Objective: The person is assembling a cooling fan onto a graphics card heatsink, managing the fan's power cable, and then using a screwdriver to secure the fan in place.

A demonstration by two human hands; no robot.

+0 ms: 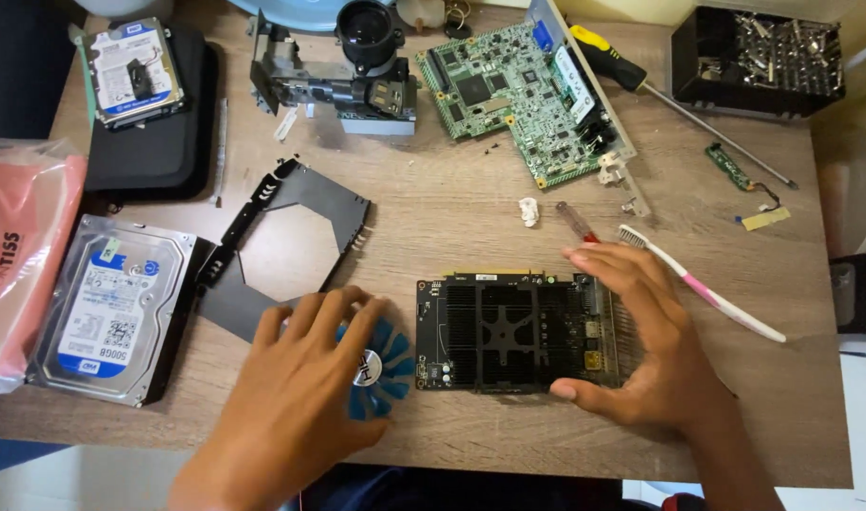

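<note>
A black graphics card with a finned black heatsink [509, 333] lies flat near the table's front edge. My right hand [641, 341] cups its right end, thumb at the front edge and fingers over the back edge. My left hand [300, 393] rests with spread fingers on a round blue fan [381, 367] just left of the card. A black plastic shroud with a large round hole [282, 251] lies behind the fan.
A hard drive [111, 308] sits at left beside a pink bag [21, 255]. A green circuit board [523, 90], a lens assembly [357, 61], a yellow-handled screwdriver [641, 80], a toothbrush [707, 289] and a box of screws [755, 57] lie further back.
</note>
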